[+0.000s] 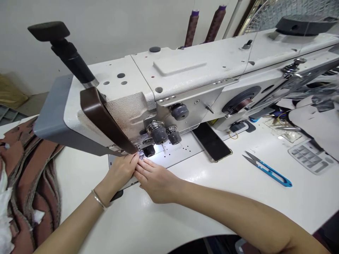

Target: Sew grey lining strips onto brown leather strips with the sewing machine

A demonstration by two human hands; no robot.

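My left hand (122, 171), with a silver bangle at its wrist, is beneath the head of a white sewing machine (182, 70), close by the presser foot (142, 154). Its fingers are closed and partly hidden. Against it lies my right hand (159, 181), fingers pressed together and pointing toward the lit needle area. The fingertips of both hands meet right at the foot. Whatever they hold is covered by the hands and cannot be made out. Under the hands runs the metal machine bed (172, 155).
Brown strips with frayed edges (31, 165) are piled at left. Right of the needle lie a black phone (213, 141), blue thread snips (267, 169) and a clear plastic template (309, 155). Light-coloured pieces (315, 120) lie at far right. Two brown thread spools (192, 30) stand behind the machine.
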